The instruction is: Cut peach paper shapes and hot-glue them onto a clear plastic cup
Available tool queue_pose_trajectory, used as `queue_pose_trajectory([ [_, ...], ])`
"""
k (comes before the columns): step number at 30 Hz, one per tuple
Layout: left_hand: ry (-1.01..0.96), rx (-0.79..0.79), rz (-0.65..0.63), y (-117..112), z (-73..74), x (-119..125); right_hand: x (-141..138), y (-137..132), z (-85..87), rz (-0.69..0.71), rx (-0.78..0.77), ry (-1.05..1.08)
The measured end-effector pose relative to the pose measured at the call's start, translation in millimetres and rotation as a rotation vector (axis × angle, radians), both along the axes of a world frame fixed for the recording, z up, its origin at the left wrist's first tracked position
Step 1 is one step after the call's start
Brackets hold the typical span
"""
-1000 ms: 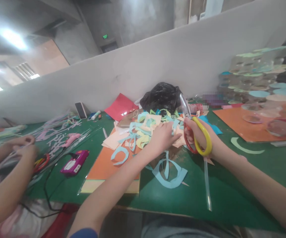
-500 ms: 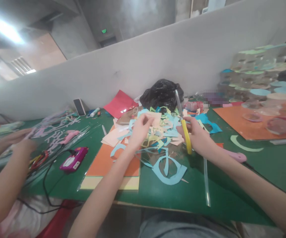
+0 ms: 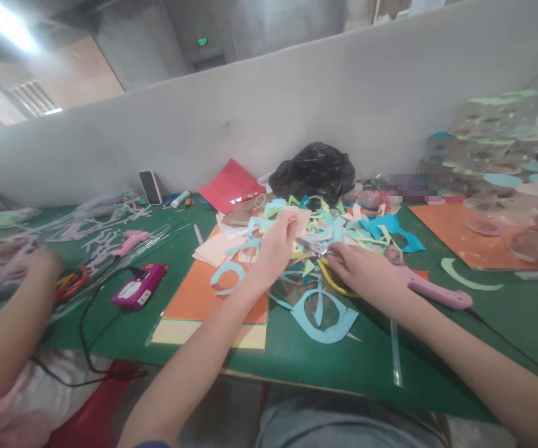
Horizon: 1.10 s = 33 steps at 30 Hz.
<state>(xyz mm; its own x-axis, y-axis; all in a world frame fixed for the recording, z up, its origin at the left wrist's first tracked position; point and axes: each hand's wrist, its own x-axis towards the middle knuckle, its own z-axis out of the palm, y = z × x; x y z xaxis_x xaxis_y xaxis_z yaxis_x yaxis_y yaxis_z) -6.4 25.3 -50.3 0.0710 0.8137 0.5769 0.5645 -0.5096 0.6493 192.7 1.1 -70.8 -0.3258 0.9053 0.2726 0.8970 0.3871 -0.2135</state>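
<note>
At the far left, a co-worker's hands (image 3: 35, 269) are busy with a pale strip. Next come a pink glue gun (image 3: 132, 241) and a magenta box (image 3: 139, 287) with a cable, then an orange sheet (image 3: 196, 295) on the green desk (image 3: 338, 368).

Your left hand (image 3: 280, 239) reaches over the scrap heap, its fingers pinching a tan paper piece (image 3: 303, 218). Just right of it, your right hand (image 3: 359, 266) grips the scissors (image 3: 317, 247), blades pointing at your left hand, yellow handle low; whether the blades are parted, you cannot tell here. A blue paper ring (image 3: 327, 335) lies nearer you, and another glue gun (image 3: 439, 290) lies beyond your right wrist.

The step in hand looks like lining the blades up with the paper. The next move calls for a steady pinch, left fingers clear of the blades.
</note>
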Motion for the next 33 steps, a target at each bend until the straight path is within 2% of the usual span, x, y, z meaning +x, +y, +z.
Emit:
queue_pose_trajectory([
  [3, -0.132, -0.086, -0.044, -5.8, -1.8, 11.8, 1.5, -1.3, -2.0, 0.001, 0.119, -0.105],
  [7, -0.342, -0.237, -0.159, -11.4, -1.8, 24.0, -0.3, -2.3, 0.5, 0.095, 0.330, 0.010],
  [10, -0.394, -0.307, -0.212, -18.5, 1.5, 29.9, -1.7, -2.1, 2.4, 0.156, 0.406, 0.039],
  [12, -0.388, -0.309, -0.204, -24.0, 3.6, 33.0, -1.4, -1.5, 2.6, 0.163, 0.419, 0.031],
  [16, -0.361, -0.260, -0.168, -32.6, 4.0, 38.3, 1.2, -0.1, 2.7, 0.155, 0.424, 0.059],
  [21, -0.379, -0.277, -0.293, -35.4, 1.1, 41.6, 4.0, 2.1, 3.7, 0.164, 0.380, 0.093],
  [26, -0.328, -0.259, -0.353, -34.6, 0.5, 40.4, 5.2, 4.3, 2.9, 0.169, 0.310, 0.138],
  [33, -0.314, -0.308, -0.312, -32.7, 0.5, 37.4, 3.2, 1.8, 8.8, 0.211, 0.171, 0.253],
])
